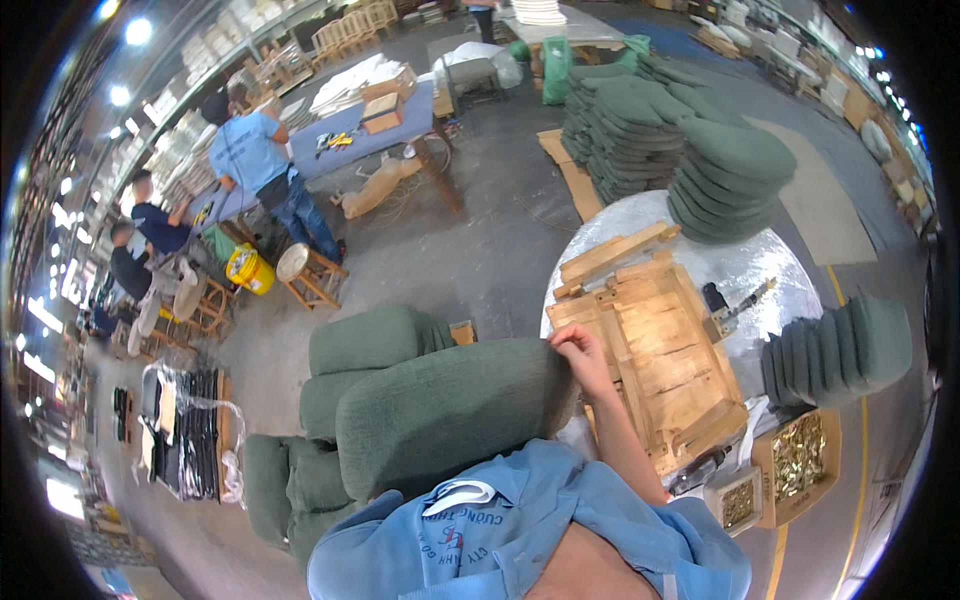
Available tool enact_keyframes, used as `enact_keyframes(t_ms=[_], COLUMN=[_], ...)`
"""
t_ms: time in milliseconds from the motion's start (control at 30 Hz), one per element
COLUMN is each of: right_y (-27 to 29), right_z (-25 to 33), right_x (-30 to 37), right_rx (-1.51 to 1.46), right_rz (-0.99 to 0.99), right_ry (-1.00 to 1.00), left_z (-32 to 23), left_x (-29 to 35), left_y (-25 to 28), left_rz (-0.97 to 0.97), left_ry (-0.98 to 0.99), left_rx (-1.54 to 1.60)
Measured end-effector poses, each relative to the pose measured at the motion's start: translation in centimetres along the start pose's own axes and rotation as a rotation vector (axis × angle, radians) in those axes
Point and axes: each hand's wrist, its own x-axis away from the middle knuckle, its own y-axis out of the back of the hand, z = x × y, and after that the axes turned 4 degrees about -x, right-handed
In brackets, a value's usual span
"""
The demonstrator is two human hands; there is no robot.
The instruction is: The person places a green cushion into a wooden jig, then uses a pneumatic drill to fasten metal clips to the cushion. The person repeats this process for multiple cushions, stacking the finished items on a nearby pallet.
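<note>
Green cushion (455, 415) is just left of the round table (787, 272), a carton (767, 487) near the table's right. Fingers nearly closed, the right hand (582, 358) pinches the cushion's corner; I cannot tell the hidden left hand's state.

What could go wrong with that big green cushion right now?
The right hand pinches one end of the green cushion; the left hand is out of sight, so if nothing supports the other end, it might slip. The pinched end is also near the wooden frame, where the fabric could perhaps snag on an edge.
</note>
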Motion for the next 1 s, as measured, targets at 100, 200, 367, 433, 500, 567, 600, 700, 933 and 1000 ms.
enact_keyframes(t_ms=[100,200,367,433,500,567,600,700,933,1000], right_y=[-3.0,-6.5,-6.6,-7.0,-7.1,-7.3,-7.3,-6.9,-6.4,-6.7], right_z=[1.3,5.6,8.4,10.0,10.4,11.5,12.1,12.9,13.4,13.5], right_x=[1.8,5.4,8.9,10.3,11.2,11.2,11.1,10.7,10.1,10.0], right_rx=[0.48,0.89,0.821,0.719,0.686,0.72,0.737,0.727,0.705,0.68], right_rz=[-0.012,-0.12,0.126,0.262,0.378,0.361,0.353,0.298,0.303,0.215], right_ry=[0.218,0.275,0.216,0.185,0.202,0.173,0.157,0.134,0.153,0.151], left_z=[0.8,1.3,1.7,1.9,2.0,2.1,2.1,2.2,0.0,-1.5], left_x=[0.2,0.1,-1.1,-1.7,-2.6,-3.3,-4.0,-5.6,-15.7,-19.8], left_y=[-0.4,-0.6,-0.9,-1.0,-1.1,-1.0,-0.9,-0.8,0.4,1.1], left_rz=[-0.016,-0.016,-0.009,-0.008,-0.003,-0.005,-0.008,-0.026,-0.078,-0.121], left_ry=[0.026,0.051,0.075,0.087,0.097,0.105,0.102,0.108,0.071,0.038], left_rx=[0.054,0.094,0.131,0.146,0.168,0.199,0.216,0.27,0.416,0.449])
